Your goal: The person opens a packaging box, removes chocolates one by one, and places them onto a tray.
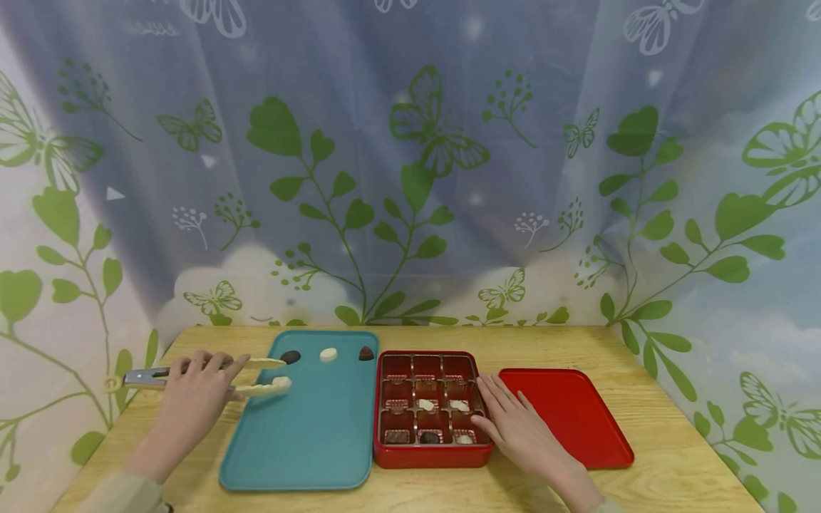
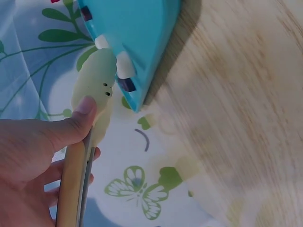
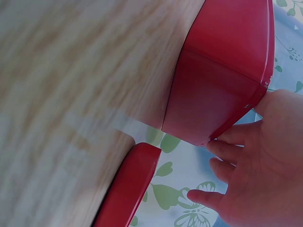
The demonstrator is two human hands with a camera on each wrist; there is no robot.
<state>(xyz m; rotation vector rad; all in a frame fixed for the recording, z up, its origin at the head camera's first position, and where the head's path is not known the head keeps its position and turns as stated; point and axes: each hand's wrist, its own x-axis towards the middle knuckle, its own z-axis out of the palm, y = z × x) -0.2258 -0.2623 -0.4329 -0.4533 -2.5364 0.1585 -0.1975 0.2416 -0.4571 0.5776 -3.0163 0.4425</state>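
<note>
My left hand [image 1: 204, 385] grips tongs [image 1: 154, 376] with cream tips, reaching over the blue tray [image 1: 308, 434] from its left edge. The tong arms stand apart. A white chocolate [image 1: 281, 383] is at the end of the nearer arm; I cannot tell whether it is held. Close by the farther tip lies a dark round chocolate [image 1: 291, 357]. Along the tray's back are a white chocolate [image 1: 328, 354] and a dark pointed chocolate [image 1: 365, 353]. With fingers extended, my right hand [image 1: 522, 427] rests against the right rim of the red box [image 1: 432, 457].
Several box compartments hold white or dark chocolates, mostly in the front and middle rows. A red lid [image 1: 577, 420] lies to the right of the box, partly behind my right hand. The wooden table [image 1: 667, 463] meets a patterned curtain [image 1: 449, 235] at the back.
</note>
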